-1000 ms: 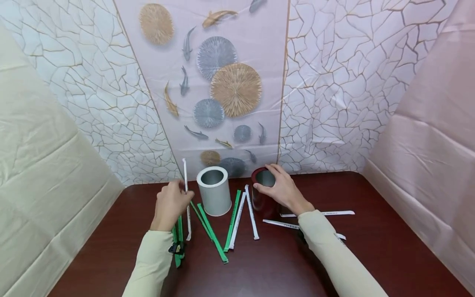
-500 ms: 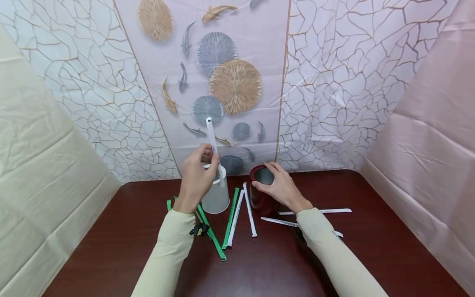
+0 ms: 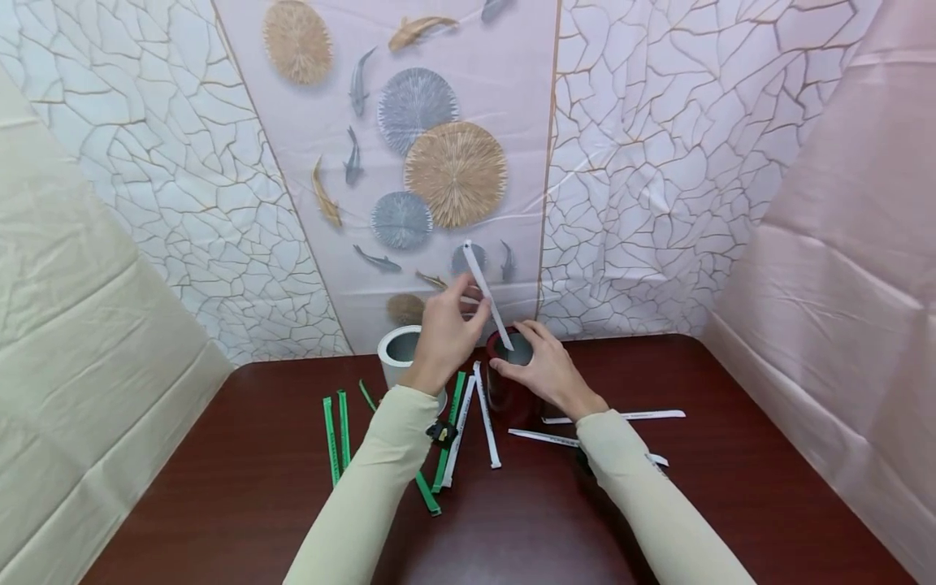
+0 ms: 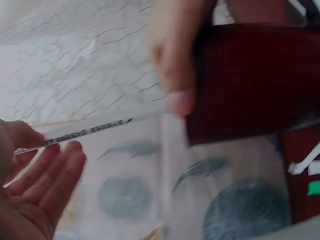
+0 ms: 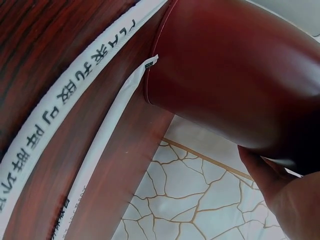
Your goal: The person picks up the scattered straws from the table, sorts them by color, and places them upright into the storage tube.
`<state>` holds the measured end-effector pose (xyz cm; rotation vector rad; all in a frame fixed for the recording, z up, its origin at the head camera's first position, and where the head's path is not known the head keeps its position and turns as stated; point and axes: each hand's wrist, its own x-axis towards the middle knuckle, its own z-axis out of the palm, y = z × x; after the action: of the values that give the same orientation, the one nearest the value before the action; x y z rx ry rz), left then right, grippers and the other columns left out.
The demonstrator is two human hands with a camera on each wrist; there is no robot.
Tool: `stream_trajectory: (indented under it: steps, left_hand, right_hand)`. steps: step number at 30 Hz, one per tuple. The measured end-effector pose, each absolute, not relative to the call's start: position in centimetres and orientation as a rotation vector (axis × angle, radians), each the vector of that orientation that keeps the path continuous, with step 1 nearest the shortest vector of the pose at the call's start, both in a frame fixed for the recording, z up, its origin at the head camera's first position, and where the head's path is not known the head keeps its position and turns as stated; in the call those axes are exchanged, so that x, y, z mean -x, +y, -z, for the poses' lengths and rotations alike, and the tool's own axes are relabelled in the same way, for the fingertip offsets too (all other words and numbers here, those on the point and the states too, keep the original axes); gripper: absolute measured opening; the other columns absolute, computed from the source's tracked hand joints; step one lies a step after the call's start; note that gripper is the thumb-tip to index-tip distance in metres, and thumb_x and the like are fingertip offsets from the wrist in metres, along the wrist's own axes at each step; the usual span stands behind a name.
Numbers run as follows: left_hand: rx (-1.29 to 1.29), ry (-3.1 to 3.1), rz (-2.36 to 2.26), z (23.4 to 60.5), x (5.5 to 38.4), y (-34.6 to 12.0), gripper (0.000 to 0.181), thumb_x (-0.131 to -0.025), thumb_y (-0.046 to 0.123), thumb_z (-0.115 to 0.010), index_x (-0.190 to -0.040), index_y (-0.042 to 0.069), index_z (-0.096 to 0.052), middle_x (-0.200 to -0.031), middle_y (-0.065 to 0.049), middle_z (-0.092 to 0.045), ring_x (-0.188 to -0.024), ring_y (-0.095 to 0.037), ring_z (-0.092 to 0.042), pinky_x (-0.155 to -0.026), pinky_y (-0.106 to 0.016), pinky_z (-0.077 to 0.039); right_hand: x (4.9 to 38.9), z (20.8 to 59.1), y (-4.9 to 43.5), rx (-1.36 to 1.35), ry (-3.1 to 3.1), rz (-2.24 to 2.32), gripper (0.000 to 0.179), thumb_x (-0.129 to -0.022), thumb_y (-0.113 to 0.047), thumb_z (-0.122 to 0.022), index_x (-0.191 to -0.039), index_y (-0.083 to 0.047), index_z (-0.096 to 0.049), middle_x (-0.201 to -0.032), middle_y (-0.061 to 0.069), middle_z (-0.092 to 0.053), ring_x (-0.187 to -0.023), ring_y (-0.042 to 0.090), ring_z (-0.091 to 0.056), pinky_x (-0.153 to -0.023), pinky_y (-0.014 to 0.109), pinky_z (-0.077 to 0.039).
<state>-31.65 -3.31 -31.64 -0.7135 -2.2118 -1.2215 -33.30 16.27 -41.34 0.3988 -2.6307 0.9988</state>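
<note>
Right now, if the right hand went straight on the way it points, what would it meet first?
The dark red can: the right hand holds it near the top, so going on would probably press against it at once. Beyond the can, depth is unclear.

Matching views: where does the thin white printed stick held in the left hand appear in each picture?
Head: centre; the thin white printed stick slants in the left hand, lower end at the mouth of the dark red cylindrical container.
Left wrist: left to centre, reaching to the right hand.
Right wrist: not in it; two other white sticks there lie on the table.
Landmark shared by all three views: the container.
</note>
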Motion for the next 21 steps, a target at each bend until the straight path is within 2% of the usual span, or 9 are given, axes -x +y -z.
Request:
stream_trajectory:
  steps: [2, 5, 8, 12, 16, 18, 21]
  left_hand:
    - [0.693, -2.3, 1.145, 32.5, 31.9, -2.5, 0.01, -0.105, 0.015, -0.065, -0.112, 0.01, -0.07, -0.103, -0.004, -0.077, -0.094, -0.019, -0.078, -0.082, -0.035, -0.063]
    - [0.699, -2.412, 1.023, 33.9, 32.1, -1.5, 0.015, -0.107, 0.023, -0.064, -0.108, 0.013, -0.075, -0.101, -0.001, -0.079, -0.091, -0.017, -0.076, -0.08, -0.037, -0.061]
    - [0.735, -2.504, 0.889, 35.0, 31.9, -0.6, 0.022, -0.107, 0.027, -0.065, -0.113, 0.012, -0.079, -0.109, -0.005, -0.077, -0.1, -0.022, -0.073, -0.087, -0.041, -0.059]
    - [0.768, -2.566, 0.654, 36.0, 31.5, 0.5, 0.026, -0.105, 0.03, -0.068, -0.119, 0.012, -0.081, -0.122, -0.01, -0.072, -0.113, -0.029, -0.068, -0.096, -0.047, -0.057]
    - [0.769, -2.551, 0.503, 36.1, 31.0, 0.9, 0.028, -0.102, 0.034, -0.071, -0.121, 0.015, -0.081, -0.123, -0.009, -0.072, -0.111, -0.03, -0.069, -0.091, -0.05, -0.058]
    - [0.768, -2.557, 0.494, 35.9, 30.7, 0.5, 0.032, -0.101, 0.037, -0.072, -0.124, 0.016, -0.08, -0.125, -0.008, -0.072, -0.111, -0.03, -0.069, -0.091, -0.051, -0.058]
    - [0.778, -2.58, 0.578, 35.1, 30.1, -0.5, 0.037, -0.1, 0.042, -0.073, -0.127, 0.017, -0.078, -0.126, -0.007, -0.072, -0.109, -0.029, -0.07, -0.09, -0.049, -0.058]
  right_hand:
    - [33.3, 41.4, 16.2, -0.396, -2.626, -1.0, 0.099, -0.085, -0.07, -0.075, -0.158, -0.01, -0.049, -0.158, 0.01, -0.045, -0.135, 0.038, -0.054, -0.105, 0.056, -0.05]
    - [33.3, 41.5, 16.3, -0.398, -2.614, -0.988, 0.092, -0.086, -0.064, -0.078, -0.156, -0.011, -0.052, -0.156, 0.008, -0.047, -0.134, 0.036, -0.055, -0.106, 0.055, -0.05]
    - [33.3, 41.5, 16.4, -0.415, -2.602, -0.975, 0.082, -0.087, -0.053, -0.079, -0.153, -0.011, -0.055, -0.155, 0.008, -0.049, -0.136, 0.034, -0.055, -0.109, 0.055, -0.049]
    - [33.3, 41.4, 16.5, -0.475, -2.59, -0.914, 0.072, -0.091, -0.038, -0.074, -0.153, -0.005, -0.054, -0.157, 0.014, -0.049, -0.143, 0.037, -0.049, -0.113, 0.057, -0.045]
    - [33.3, 41.4, 16.6, -0.549, -2.573, -0.808, 0.068, -0.093, -0.026, -0.069, -0.153, 0.001, -0.053, -0.156, 0.021, -0.052, -0.147, 0.039, -0.044, -0.116, 0.058, -0.042]
    - [33.2, 41.4, 16.6, -0.543, -2.585, -0.812, 0.068, -0.093, -0.024, -0.068, -0.154, 0.0, -0.052, -0.157, 0.02, -0.051, -0.147, 0.039, -0.044, -0.114, 0.058, -0.044]
    - [33.1, 41.3, 16.6, -0.481, -2.61, -0.882, 0.074, -0.093, -0.034, -0.072, -0.156, -0.003, -0.05, -0.16, 0.02, -0.045, -0.147, 0.041, -0.045, -0.11, 0.06, -0.047]
